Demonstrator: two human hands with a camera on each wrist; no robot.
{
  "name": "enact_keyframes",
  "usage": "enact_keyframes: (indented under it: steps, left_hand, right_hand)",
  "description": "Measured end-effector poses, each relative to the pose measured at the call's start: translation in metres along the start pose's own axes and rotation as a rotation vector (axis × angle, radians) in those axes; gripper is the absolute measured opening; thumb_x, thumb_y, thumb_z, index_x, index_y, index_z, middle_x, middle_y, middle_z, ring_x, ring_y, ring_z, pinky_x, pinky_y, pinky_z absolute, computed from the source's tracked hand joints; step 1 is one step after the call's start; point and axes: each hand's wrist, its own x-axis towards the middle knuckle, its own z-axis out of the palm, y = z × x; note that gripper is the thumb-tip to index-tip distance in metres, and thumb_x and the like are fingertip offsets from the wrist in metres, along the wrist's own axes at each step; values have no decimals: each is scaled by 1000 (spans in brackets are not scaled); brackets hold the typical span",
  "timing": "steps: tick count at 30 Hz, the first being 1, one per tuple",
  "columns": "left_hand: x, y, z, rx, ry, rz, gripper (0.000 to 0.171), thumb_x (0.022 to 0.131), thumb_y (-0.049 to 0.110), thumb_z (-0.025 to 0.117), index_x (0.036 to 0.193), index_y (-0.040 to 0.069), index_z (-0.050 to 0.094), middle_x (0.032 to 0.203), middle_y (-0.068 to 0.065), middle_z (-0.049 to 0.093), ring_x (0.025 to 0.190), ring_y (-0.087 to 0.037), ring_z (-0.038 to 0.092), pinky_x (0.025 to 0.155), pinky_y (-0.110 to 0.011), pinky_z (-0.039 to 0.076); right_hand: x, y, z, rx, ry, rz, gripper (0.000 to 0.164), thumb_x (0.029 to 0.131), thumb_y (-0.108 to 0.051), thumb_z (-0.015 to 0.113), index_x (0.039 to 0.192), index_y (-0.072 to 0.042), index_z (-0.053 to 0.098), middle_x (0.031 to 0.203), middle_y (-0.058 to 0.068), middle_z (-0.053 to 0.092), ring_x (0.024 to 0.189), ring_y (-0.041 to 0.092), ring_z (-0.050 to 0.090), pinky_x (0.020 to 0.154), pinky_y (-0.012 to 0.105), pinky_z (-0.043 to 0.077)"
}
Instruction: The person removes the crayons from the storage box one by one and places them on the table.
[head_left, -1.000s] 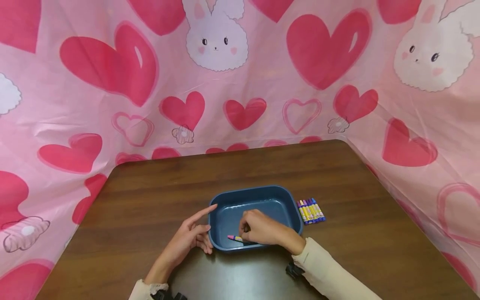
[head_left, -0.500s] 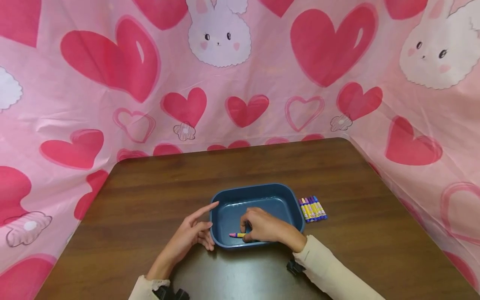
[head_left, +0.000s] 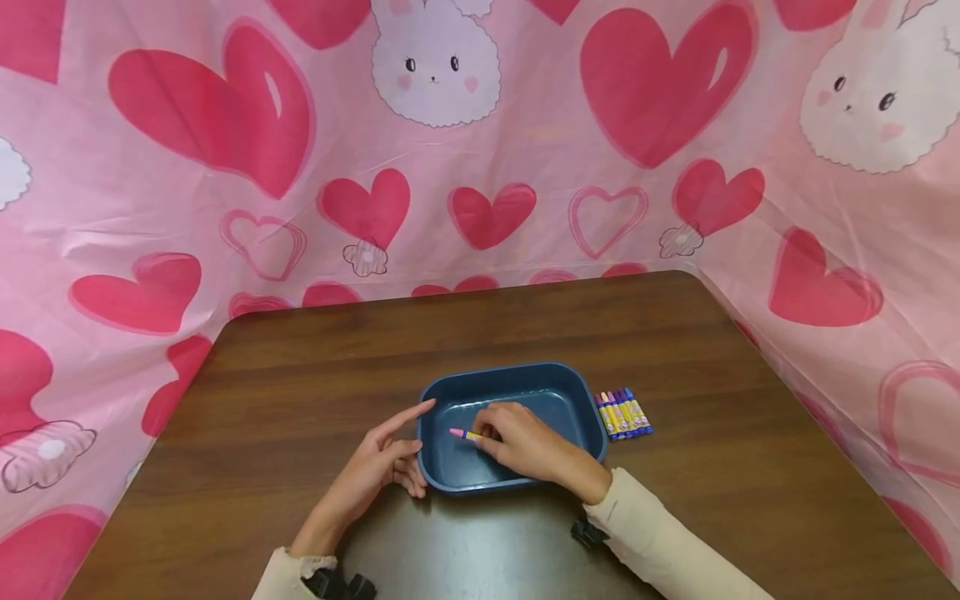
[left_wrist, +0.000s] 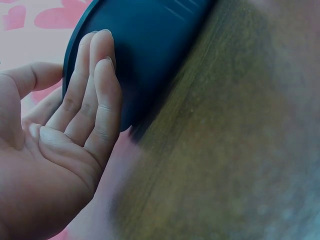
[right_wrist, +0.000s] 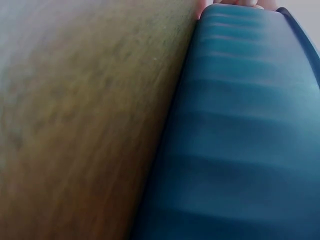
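Note:
A crayon (head_left: 466, 435) with a pink tip and yellow wrapper is pinched between the thumb and fingers of my right hand (head_left: 525, 442). That hand is over the inside of a dark blue rectangular tub (head_left: 431, 477), and the crayon's other end is hidden by the fingers. My left hand (head_left: 382, 458) rests at the tub's left side, index finger stretched along the rim and thumb near the wall. In the left wrist view, the extended fingers of the left hand (left_wrist: 80, 110) lie against the tub's outer wall (left_wrist: 145, 55). The right wrist view shows mostly the tub's near outer wall (right_wrist: 235, 140).
Several crayons (head_left: 624, 415) lie side by side in a row just right of the tub. Everything stands on a brown wooden table (head_left: 337, 358). A pink cloth (head_left: 427, 158) printed with hearts and rabbits hangs behind and along the sides.
My right hand has picked the pink-tipped crayon up from near the tub's front wall and moved it toward the tub's middle. The left hand has stayed at the tub's left side.

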Motion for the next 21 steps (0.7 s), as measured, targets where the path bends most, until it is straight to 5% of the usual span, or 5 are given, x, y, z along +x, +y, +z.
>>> enact_keyframes:
  steps: [11,21]
  left_hand:
    - [-3,-2,-1,-4,-7,5,57,105,16,49,157,12,27,73,-14,71,63,-27,71,64,-44,61]
    - [1,0,0,24,5,14,55,105,17,48,157,14,30,74,-17,71,62,-28,71,65,-46,61]
  right_hand:
    - [0,0,4,5,46,-46,11,94,-12,69,103,-9,74,85,-7,66,74,6,55,68,21,51]
    - [-2,-7,-7,21,198,-109,13,90,-10,74,103,-8,76,85,-5,66,73,6,56,66,20,53]
